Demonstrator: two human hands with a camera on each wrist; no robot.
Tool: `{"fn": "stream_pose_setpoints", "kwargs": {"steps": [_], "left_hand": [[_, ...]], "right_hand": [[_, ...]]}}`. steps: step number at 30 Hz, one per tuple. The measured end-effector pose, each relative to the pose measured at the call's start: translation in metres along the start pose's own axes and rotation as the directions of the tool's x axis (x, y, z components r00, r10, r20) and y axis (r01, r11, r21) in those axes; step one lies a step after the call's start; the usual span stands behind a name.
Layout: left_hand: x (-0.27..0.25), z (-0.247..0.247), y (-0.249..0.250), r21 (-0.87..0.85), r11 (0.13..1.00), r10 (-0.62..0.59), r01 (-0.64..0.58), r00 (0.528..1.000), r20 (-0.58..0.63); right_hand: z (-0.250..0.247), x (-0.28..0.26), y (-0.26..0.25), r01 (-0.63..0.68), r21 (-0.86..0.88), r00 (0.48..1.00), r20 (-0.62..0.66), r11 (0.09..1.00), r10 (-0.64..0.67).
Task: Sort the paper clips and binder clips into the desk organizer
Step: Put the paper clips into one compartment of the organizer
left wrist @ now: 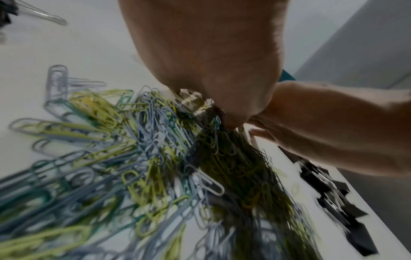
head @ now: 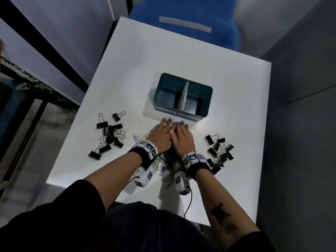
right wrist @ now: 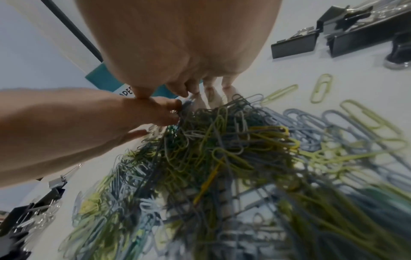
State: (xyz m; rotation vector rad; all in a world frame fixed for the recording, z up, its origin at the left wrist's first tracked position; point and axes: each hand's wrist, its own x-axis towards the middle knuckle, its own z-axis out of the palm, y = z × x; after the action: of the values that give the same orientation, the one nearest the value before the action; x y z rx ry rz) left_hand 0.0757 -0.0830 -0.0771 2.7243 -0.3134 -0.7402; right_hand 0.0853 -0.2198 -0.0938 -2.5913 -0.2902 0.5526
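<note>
- The white desk [head: 209, 57] carried everything in front of you, with a blue chair [head: 183, 20] beyond its far edge.
- The teal desk organizer [head: 182, 95] stood at mid-desk, split by a pale divider [head: 184, 96] into two compartments. The left was labelled for paper clips, the right for binder clips. I could see no clips in either, though the near corners lay in shadow.
- The pile of paper clips [head: 164, 161] lay between your wrists, just short of the organizer. They were blue, yellow-green and teal, too tangled to count.
- Two groups of black binder clips sat well apart: the left group [head: 109, 135] of roughly ten, the right group [head: 219, 151] too bunched to count.
- Your left hand [head: 161, 135] and right hand [head: 181, 138] lay side by side, touching, palms down over the pile's far end, fingers fairly straight.
- Only the wrist views showed underneath: your right fingers [right wrist: 213, 95] reached into the clips, and the left hand's fingertips [right wrist: 171, 112] touched the heap. Whether any clip was gripped, I cannot tell.
</note>
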Motion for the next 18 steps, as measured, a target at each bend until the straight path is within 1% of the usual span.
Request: {"fn": "stream_pose_setpoints", "kwargs": {"steps": [3,4,5,6,7,8,9,11,12,13,15,18], "left_hand": [[-0.015,0.009,-0.002,0.001,0.989,0.149,-0.149,0.988,0.051],[-0.025,0.011,-0.004,-0.014,0.986,0.169,-0.169,0.985,0.041],[-0.034,0.012,-0.006,-0.032,0.986,0.165,-0.165,0.986,0.006],[-0.044,0.013,-0.01,-0.05,0.989,0.137,-0.14,0.989,-0.05],[-0.054,0.013,-0.014,-0.061,0.994,0.086,-0.093,0.99,-0.109],[-0.064,0.014,-0.02,-0.066,0.998,0.012,-0.022,0.988,-0.155],[-0.071,0.016,-0.026,-0.075,0.995,-0.073,0.06,0.982,-0.174],[-0.081,0.021,-0.038,-0.105,0.969,-0.236,0.223,0.962,-0.138],[-0.084,0.024,-0.04,-0.105,0.955,-0.287,0.276,0.952,-0.107],[-0.085,0.028,-0.04,-0.095,0.95,-0.305,0.297,0.949,-0.083],[-0.087,0.033,-0.031,-0.078,0.965,-0.255,0.25,0.964,-0.07],[-0.087,0.037,-0.012,-0.055,0.991,-0.128,0.125,0.99,-0.06]], "right_hand": [[-0.005,-0.016,0.002,0.06,0.033,0.995,0.079,0.998,-0.062],[-0.008,-0.025,0.002,0.091,0.062,0.99,0.107,0.994,-0.097],[-0.011,-0.034,0.002,0.125,0.106,0.984,0.115,0.987,-0.137],[-0.016,-0.041,0.004,0.158,0.152,0.98,0.094,0.976,-0.173],[-0.018,-0.047,0.008,0.167,0.19,0.982,0.057,0.967,-0.181],[-0.021,-0.052,0.012,0.147,0.213,0.988,0.014,0.966,-0.154],[-0.025,-0.056,0.016,0.087,0.23,0.996,-0.015,0.969,-0.086],[-0.026,-0.06,0.023,-0.056,0.244,0.998,-0.028,0.968,0.064],[-0.025,-0.06,0.026,-0.093,0.231,0.994,-0.03,0.969,0.103],[-0.021,-0.058,0.027,-0.108,0.197,0.992,-0.037,0.974,0.117],[-0.012,-0.05,0.021,-0.091,0.094,0.995,-0.033,0.991,0.094],[0.001,-0.044,0.0,-0.055,-0.035,0.998,0.023,0.998,0.056]]}}
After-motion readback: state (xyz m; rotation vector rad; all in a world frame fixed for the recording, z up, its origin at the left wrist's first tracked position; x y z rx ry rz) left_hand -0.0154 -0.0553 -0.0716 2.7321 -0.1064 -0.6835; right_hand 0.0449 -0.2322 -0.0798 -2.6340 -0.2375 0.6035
